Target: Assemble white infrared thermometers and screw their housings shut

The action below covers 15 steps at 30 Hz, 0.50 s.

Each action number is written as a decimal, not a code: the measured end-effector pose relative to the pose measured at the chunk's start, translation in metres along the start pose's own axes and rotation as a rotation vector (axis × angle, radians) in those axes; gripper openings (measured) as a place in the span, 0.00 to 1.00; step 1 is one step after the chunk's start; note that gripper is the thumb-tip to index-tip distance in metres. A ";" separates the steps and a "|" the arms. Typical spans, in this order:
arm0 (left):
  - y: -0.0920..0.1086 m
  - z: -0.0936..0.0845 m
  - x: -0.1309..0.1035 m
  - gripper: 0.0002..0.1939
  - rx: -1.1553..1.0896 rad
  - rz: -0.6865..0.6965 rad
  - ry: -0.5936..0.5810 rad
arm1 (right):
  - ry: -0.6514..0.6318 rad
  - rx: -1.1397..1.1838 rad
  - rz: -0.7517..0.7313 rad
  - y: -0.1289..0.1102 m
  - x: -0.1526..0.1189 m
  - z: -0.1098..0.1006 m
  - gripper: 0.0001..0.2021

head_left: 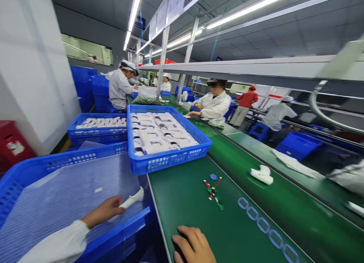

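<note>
My left hand (109, 209) pinches one end of a white plastic housing (133, 199), narrow at the grip and wider at its far end. It holds this piece inside a large blue crate (57, 162) lined with bubble wrap (62, 196). My right hand (195, 244) is at the near edge of the green worktable (176, 194), fingers bent but apart, with nothing in them. Ahead of it lie small circuit boards (219, 203) with red wires and a blue round part (213, 177). Several blue rings (263, 225) form a row to the right.
A blue basket (170, 156) full of white housings stands at the table's far end, another filled basket (98, 132) to its left. A white T-shaped housing (261, 174) lies on the green belt (236, 156). Co-workers (121, 86) sit farther along. A shelf (256, 67) overhangs the line.
</note>
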<state>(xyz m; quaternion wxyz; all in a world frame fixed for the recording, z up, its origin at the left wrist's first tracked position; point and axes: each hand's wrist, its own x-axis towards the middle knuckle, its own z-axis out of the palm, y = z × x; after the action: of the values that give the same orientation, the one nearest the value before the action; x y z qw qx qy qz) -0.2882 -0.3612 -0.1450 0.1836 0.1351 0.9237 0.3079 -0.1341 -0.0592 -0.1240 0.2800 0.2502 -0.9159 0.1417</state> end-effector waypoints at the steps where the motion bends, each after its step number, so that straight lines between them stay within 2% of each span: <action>1: -0.003 -0.007 -0.007 0.15 -0.015 0.015 0.009 | 0.021 0.013 0.015 -0.002 0.002 -0.002 0.08; 3: -0.011 -0.022 -0.022 0.18 -0.029 0.011 0.016 | 0.048 0.033 0.068 -0.008 0.007 -0.006 0.08; 5: -0.018 -0.036 -0.037 0.19 -0.107 0.000 0.067 | 0.014 0.059 0.114 -0.015 0.012 -0.011 0.09; 7: -0.015 -0.050 -0.049 0.18 -0.206 0.051 0.004 | -0.035 0.085 0.161 -0.022 0.015 -0.016 0.11; 8: -0.008 -0.056 -0.053 0.19 -0.274 0.092 0.027 | -0.038 0.091 0.187 -0.025 0.016 -0.018 0.12; 9: 0.004 -0.060 -0.056 0.20 -0.328 0.132 0.017 | -0.026 0.092 0.212 -0.027 0.016 -0.019 0.12; 11: 0.042 -0.062 -0.055 0.21 -0.358 0.178 -0.013 | -0.019 0.093 0.232 -0.029 0.016 -0.020 0.12; 12: 0.065 -0.058 -0.053 0.20 -0.322 0.188 -0.100 | -0.025 0.088 0.230 -0.030 0.016 -0.020 0.12; 14: 0.114 -0.042 -0.042 0.18 -0.272 0.280 -0.009 | -0.017 0.044 0.208 -0.029 0.015 -0.017 0.12; 15: 0.137 -0.031 -0.036 0.17 -0.219 0.371 0.064 | 0.001 0.010 0.193 -0.028 0.014 -0.014 0.12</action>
<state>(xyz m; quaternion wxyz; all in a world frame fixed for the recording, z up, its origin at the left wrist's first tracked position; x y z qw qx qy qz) -0.2505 -0.2844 -0.0280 0.1081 0.2724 0.8493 0.4390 -0.1226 -0.0817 -0.1013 0.2644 0.1618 -0.9349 0.1727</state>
